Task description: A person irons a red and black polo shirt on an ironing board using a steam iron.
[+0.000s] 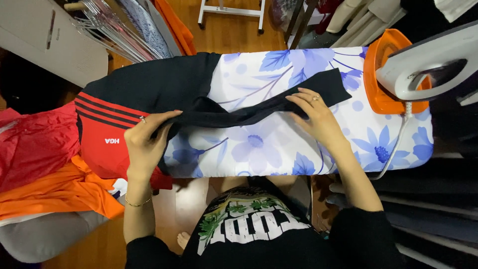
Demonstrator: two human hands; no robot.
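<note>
Fingers (pixel 164 118) of our left hand (pixel 144 144) curl shut on the black sleeve (pixel 259 112), stretched across the floral ironing board (pixel 279 144). Our right hand (pixel 316 117) presses it flat, fingers spread open, near the white iron (pixel 428 65).

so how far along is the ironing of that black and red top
Early. Done: top draped over the floral ironing board. In hand: left hand and right hand stretch its black sleeve flat. Left: pressing; the iron sits on its orange rest.
</note>
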